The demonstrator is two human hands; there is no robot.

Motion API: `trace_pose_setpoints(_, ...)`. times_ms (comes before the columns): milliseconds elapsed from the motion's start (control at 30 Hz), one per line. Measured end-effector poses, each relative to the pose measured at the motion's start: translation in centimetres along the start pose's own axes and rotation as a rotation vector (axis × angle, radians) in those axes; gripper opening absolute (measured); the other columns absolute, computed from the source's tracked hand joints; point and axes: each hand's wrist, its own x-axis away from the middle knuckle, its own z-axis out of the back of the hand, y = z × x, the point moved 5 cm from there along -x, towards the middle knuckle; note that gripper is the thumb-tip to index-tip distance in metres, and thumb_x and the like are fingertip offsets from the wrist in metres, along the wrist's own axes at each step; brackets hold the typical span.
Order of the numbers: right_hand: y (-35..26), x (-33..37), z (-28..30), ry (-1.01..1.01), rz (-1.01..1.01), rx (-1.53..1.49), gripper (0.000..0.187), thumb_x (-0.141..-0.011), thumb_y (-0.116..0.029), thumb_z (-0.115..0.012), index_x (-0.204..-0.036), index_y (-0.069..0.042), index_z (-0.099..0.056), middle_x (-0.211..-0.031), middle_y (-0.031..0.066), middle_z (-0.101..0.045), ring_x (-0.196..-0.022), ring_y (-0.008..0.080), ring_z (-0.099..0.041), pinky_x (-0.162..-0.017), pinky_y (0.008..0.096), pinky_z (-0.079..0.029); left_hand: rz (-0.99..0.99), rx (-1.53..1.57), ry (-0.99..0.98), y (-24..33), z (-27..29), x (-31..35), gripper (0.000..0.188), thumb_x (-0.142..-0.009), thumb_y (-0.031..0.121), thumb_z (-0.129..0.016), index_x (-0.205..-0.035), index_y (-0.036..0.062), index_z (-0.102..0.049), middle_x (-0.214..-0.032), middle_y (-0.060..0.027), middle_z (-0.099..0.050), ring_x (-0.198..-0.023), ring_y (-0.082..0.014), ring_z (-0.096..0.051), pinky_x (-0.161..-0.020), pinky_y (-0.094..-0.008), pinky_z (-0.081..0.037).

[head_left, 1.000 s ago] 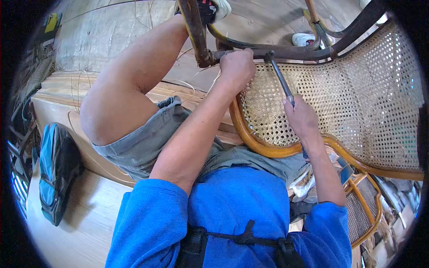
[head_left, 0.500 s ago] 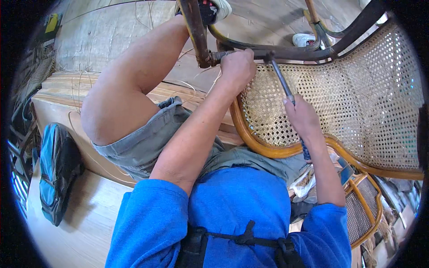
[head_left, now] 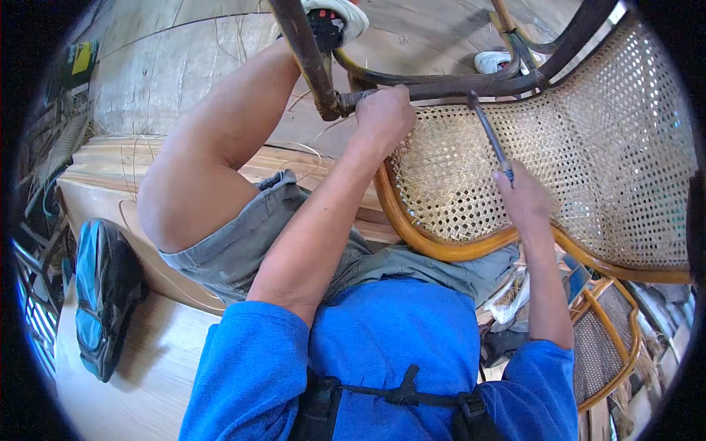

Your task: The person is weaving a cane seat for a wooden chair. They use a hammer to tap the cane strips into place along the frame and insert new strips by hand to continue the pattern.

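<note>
A chair with woven cane webbing [head_left: 471, 176] lies tilted across my lap, its curved wooden frame [head_left: 463, 251] toward me. My left hand [head_left: 384, 119] is closed around the dark rail [head_left: 434, 91] at the webbing's far edge, near the joint with a dark leg [head_left: 305, 59]. What else those fingers may hold is hidden. In my right hand [head_left: 526, 198] is a hammer [head_left: 491, 140], gripped by its handle. The hammer's head is at the dark rail, to the right of my left hand; whether it touches cannot be made out.
A blue and black backpack [head_left: 99, 301] lies at the left on a pale board. Another cane-panelled piece with a light wooden frame [head_left: 629, 353] lies at the lower right, among loose fibre strips. A shoe [head_left: 493, 62] shows beyond the rail. Wooden planks [head_left: 110, 158] lie beneath my leg.
My right hand and the hammer have moved right, so the hammer's head is farther along the rail from my left hand. My left hand keeps its hold on the rail.
</note>
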Motion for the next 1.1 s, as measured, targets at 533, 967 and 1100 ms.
trace_pose_setpoints(533,4.5,3.8,3.9,0.585,0.181,-0.504,0.018,-0.087,-0.011,-0.059,-0.103,-0.003,-0.063,-0.085,0.0078,-0.062,-0.073,0.0168,-0.058,-0.069,0.0282,-0.046,-0.129,-0.295,-0.410,2.0,0.0,-4.3,0.038,-0.077,0.036,-0.057,-0.091,0.0012,-0.067,-0.094,-0.0202,-0.066,-0.092,-0.0339,-0.063,-0.081,-0.0423,-0.050)
trace_pose_setpoints(967,18.1,22.7,-18.4,0.361,-0.650,-0.560,0.020,-0.091,-0.020,-0.050,-0.087,-0.002,-0.057,-0.070,0.0103,-0.056,-0.061,0.0194,-0.054,-0.057,0.0340,-0.043,-0.214,-0.157,-0.398,2.6,-0.1,-4.6,0.029,-0.075,0.028,-0.054,-0.074,0.0002,-0.063,-0.066,-0.0211,-0.059,-0.063,-0.0322,-0.061,-0.064,-0.0411,-0.047)
trace_pose_setpoints(1100,17.4,24.9,-21.5,0.473,-0.704,-0.498,0.018,-0.088,-0.017,-0.053,-0.095,-0.001,-0.058,-0.090,0.0204,-0.061,-0.084,0.0352,-0.059,-0.076,0.0411,-0.045,-0.205,-0.165,-0.377,2.6,-0.1,-4.5,0.033,-0.077,0.030,-0.056,-0.074,-0.0020,-0.061,-0.066,-0.0206,-0.058,-0.063,-0.0297,-0.059,-0.063,-0.0399,-0.045)
